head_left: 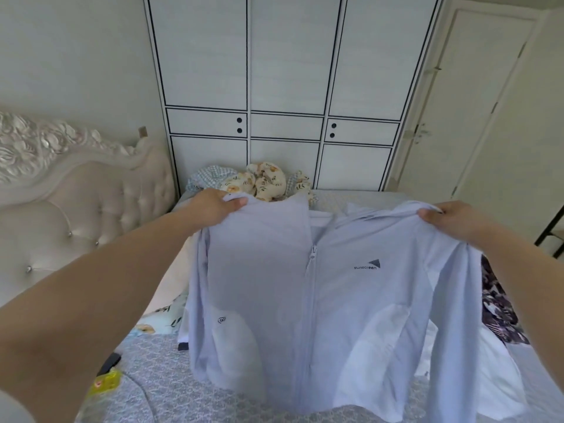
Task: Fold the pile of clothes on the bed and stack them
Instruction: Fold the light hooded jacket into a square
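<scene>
A pale lavender zip-up jacket (320, 294) with a small dark chest logo hangs spread out in front of me above the bed (158, 389). My left hand (213, 207) grips its left shoulder. At the other shoulder my right hand (448, 219) pinches the fabric. The jacket's hem reaches down to the grey patterned bedspread. White garments (494, 377) lie behind it at the lower right, partly hidden. A dark floral garment (497, 303) shows beside my right forearm.
A crumpled heap of cream printed and checked fabric (262, 181) lies at the bed's far side. A tufted headboard (76, 215) stands on the left, a white wardrobe (287, 87) behind, a door (476, 117) on the right. A yellow packet (103, 384) and a dark object (108, 363) lie near my left arm.
</scene>
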